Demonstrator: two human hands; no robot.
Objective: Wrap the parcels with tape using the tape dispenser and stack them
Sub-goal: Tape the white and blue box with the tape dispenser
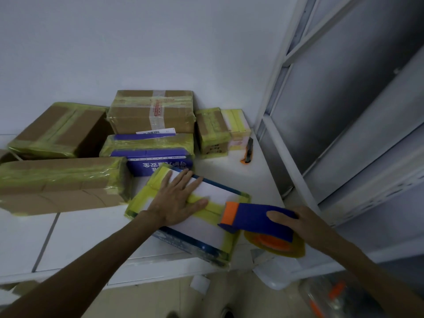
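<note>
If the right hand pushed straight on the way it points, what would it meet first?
Most likely the left hand, lying flat on the parcel: its thumb sits just ahead of the orange nose of the tape dispenser that the right hand grips.

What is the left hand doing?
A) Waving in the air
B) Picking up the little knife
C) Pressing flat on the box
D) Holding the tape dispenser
C: the left hand lies flat, fingers spread, on top of the box, while the right hand holds the tape dispenser.
</note>
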